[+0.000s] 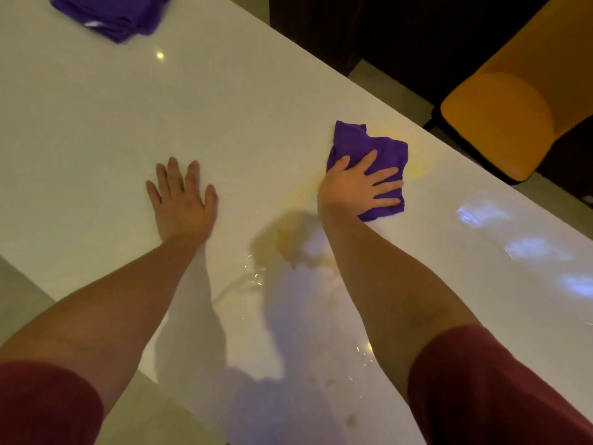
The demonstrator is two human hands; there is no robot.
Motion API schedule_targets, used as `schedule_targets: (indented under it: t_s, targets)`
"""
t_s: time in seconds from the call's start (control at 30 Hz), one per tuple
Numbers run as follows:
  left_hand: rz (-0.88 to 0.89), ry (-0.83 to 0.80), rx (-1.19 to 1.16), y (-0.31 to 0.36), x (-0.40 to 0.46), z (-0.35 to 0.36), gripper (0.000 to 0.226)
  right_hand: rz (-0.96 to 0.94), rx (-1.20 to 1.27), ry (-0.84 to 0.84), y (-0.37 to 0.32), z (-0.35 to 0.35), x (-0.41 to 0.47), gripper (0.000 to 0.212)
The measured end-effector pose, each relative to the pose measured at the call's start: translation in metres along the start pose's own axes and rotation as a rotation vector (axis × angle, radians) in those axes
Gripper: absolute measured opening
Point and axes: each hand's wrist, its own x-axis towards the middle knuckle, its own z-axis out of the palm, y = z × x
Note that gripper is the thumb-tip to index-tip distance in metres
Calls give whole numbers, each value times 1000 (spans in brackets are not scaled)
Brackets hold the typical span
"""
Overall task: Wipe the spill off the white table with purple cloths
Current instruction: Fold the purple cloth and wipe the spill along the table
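My right hand (359, 186) presses flat, fingers spread, on a crumpled purple cloth (369, 146) near the right edge of the white table (96, 123). A yellowish spill (288, 239) lies on the tabletop, from just beside the cloth down between my forearms, with wet streaks and droplets trailing toward me. A faint yellow patch (417, 168) shows right of the cloth. My left hand (181, 195) rests palm down on dry tabletop, fingers apart, holding nothing.
A pile of folded purple cloths (112, 14) sits at the table's far left corner. An orange chair (513, 117) stands off the table's right edge. The table's left edge runs near my left elbow, with floor beyond it.
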Motion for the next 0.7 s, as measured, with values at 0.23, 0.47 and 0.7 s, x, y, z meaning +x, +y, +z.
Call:
schedule_targets:
  t_s: [0.23, 0.47, 0.7]
  targets:
    - [-2, 17, 5, -2, 0, 3, 65, -296, -11, 15, -89, 20, -23, 67]
    - [-14, 27, -25, 0, -2, -1, 60, -756, -115, 40, -81, 27, -41, 62]
    - [-7, 81, -119, 2, -9, -11, 60, -1043, -225, -1, 16, 19, -69, 61]
